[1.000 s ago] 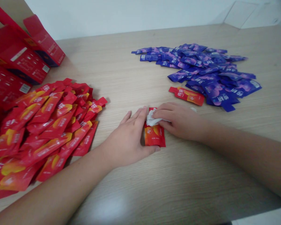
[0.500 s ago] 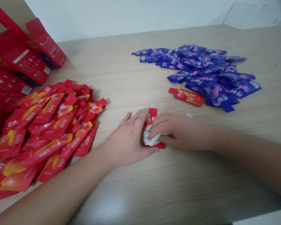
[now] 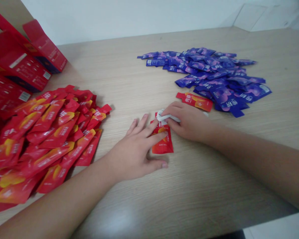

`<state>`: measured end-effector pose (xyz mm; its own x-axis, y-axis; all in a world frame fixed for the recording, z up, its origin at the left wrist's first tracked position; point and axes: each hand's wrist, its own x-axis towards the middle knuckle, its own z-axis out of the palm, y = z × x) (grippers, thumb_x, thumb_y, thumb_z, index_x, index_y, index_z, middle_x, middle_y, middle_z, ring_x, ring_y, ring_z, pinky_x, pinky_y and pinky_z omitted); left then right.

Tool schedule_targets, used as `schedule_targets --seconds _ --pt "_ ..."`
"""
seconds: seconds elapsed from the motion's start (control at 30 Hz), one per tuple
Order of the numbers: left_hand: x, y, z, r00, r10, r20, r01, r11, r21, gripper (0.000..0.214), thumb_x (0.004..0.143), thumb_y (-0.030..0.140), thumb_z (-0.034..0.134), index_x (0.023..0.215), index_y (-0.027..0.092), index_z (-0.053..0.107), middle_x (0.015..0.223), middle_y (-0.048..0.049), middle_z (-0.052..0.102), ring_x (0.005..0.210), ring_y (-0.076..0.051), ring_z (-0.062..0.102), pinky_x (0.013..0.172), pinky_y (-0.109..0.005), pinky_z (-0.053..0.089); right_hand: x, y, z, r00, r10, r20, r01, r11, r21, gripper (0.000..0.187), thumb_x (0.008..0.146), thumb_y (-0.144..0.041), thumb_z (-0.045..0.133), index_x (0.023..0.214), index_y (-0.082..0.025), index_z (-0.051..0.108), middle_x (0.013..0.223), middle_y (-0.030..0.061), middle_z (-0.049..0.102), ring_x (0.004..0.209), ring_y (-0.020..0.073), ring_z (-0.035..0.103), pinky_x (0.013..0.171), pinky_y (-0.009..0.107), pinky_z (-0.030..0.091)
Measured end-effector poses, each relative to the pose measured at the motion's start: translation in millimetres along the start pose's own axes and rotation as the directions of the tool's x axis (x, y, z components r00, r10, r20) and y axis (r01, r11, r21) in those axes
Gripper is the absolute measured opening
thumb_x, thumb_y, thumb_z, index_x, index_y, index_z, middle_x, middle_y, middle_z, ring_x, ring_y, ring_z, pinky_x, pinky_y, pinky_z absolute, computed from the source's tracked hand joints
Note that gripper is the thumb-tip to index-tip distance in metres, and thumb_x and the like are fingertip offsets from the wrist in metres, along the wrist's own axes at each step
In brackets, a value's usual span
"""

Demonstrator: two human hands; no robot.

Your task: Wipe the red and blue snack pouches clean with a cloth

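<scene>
A red pouch (image 3: pixel 164 143) with an orange-yellow print lies flat on the table in front of me. My left hand (image 3: pixel 137 149) is open with its fingers spread, its index and middle fingers resting on the pouch. Pinched in my right hand (image 3: pixel 186 121) is a folded white cloth (image 3: pixel 161 115), which covers part of the pouch's spout end. Just beyond my right hand lies another red pouch (image 3: pixel 198 101), partly hidden by that hand.
A large heap of red pouches (image 3: pixel 57 136) spreads over the left of the table (image 3: pixel 124 79). Open red cartons (image 3: pixel 20 66) stand behind it. A heap of purple pouches (image 3: pixel 206 71) lies at the far right, before the white wall (image 3: pixel 139 16).
My right hand has moved the cloth away from me, from the lower part of the pouch up to its spout end. My left fingers have shifted onto the pouch's face.
</scene>
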<state>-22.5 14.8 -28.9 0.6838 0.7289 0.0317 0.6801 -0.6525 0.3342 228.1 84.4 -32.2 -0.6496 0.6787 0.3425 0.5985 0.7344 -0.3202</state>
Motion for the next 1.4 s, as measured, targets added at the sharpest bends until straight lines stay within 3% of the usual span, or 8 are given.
schedule_targets --seconds 0.27,0.37,0.5,0.67,0.87,1.07,1.27,1.4 --pt "-3.6 16.2 -4.3 0.988 0.057 -0.143 -0.035 0.988 0.148 0.046 0.102 0.043 0.063 0.136 0.013 0.063 0.142 -0.0217 0.07 0.134 -0.036 0.069 0.123 -0.058 0.047 -2.8 4.2 3.1 0.998 0.051 0.025 -0.052 0.998 0.021 0.03 0.102 -0.026 0.061 0.13 -0.023 0.068 0.13 0.0125 0.075 0.121 0.033 0.069 0.106 0.053 0.055" --pt "-8.3 13.1 -5.9 0.959 0.048 -0.279 0.003 0.984 0.178 0.047 0.106 0.024 0.051 0.152 0.017 0.053 0.152 -0.0174 0.065 0.129 -0.031 0.073 0.102 -0.045 0.065 -3.6 8.5 3.6 0.978 0.144 -0.154 -0.128 0.986 0.111 0.028 0.098 -0.025 0.065 0.126 -0.025 0.068 0.124 0.0094 0.076 0.114 0.0308 0.071 0.101 0.051 0.058" --pt "-7.7 4.0 -3.1 0.913 -0.092 -0.398 0.103 0.995 0.006 0.046 0.104 0.014 0.049 0.149 0.022 0.057 0.167 -0.0132 0.05 0.142 -0.028 0.063 0.109 -0.042 0.061 -7.4 8.6 0.5 0.908 0.185 -0.375 -0.137 0.979 0.152 0.028 0.097 -0.025 0.068 0.124 -0.026 0.067 0.121 0.0098 0.076 0.111 0.0305 0.071 0.099 0.05 0.058" --pt "-1.5 0.1 -5.1 0.974 -0.062 -0.22 0.062 0.998 -0.004 0.042 0.103 0.018 0.05 0.141 0.02 0.067 0.153 -0.0144 0.064 0.136 -0.032 0.065 0.116 -0.055 0.053 -8.8 6.7 -1.7 0.888 0.167 -0.428 -0.105 0.981 0.164 0.026 0.097 -0.025 0.069 0.123 -0.025 0.067 0.118 0.0097 0.075 0.105 0.0288 0.071 0.096 0.047 0.058" --pt "-3.9 12.3 -10.3 0.954 0.294 0.055 -0.288 0.952 -0.105 0.063 0.096 0.042 0.07 0.156 0.03 0.056 0.167 -0.001 0.053 0.166 -0.034 0.03 0.138 -0.057 0.017 -6.1 6.9 -0.4 0.881 0.206 -0.427 -0.134 0.972 0.192 0.023 0.098 -0.029 0.068 0.12 -0.026 0.067 0.114 0.0087 0.075 0.1 0.0279 0.071 0.092 0.047 0.059" --pt "-8.2 25.1 -8.4 0.968 0.248 0.034 -0.247 0.969 -0.033 0.056 0.096 0.042 0.071 0.148 0.024 0.064 0.148 -0.0067 0.07 0.165 -0.032 0.032 0.139 -0.056 -0.001 -7.4 8.5 1.0 0.885 0.19 -0.425 -0.122 0.976 0.182 0.024 0.098 -0.029 0.068 0.121 -0.027 0.067 0.116 0.0087 0.075 0.102 0.0281 0.071 0.093 0.048 0.059" --pt "-10.1 35.2 -6.7 0.925 0.369 0.085 -0.366 0.929 -0.055 0.062 0.097 0.049 0.075 0.154 0.033 0.059 0.165 -0.0002 0.055 0.163 -0.03 0.035 0.139 -0.052 0.011 -6.2 7.5 -0.6 0.9 0.177 -0.398 -0.116 0.978 0.173 0.024 0.097 -0.029 0.067 0.122 -0.026 0.067 0.12 0.0097 0.076 0.11 0.03 0.071 0.099 0.051 0.057" --pt "-9.3 37.4 -6.4 0.956 0.279 0.087 -0.28 0.96 0.001 0.051 0.103 0.048 0.068 0.151 0.031 0.061 0.164 -0.0019 0.057 0.155 -0.033 0.046 0.131 -0.054 0.03 -5.5 6.1 -1.9 0.911 0.162 -0.38 -0.105 0.98 0.166 0.024 0.097 -0.027 0.066 0.121 -0.026 0.067 0.119 0.0097 0.076 0.11 0.0298 0.071 0.1 0.05 0.057"
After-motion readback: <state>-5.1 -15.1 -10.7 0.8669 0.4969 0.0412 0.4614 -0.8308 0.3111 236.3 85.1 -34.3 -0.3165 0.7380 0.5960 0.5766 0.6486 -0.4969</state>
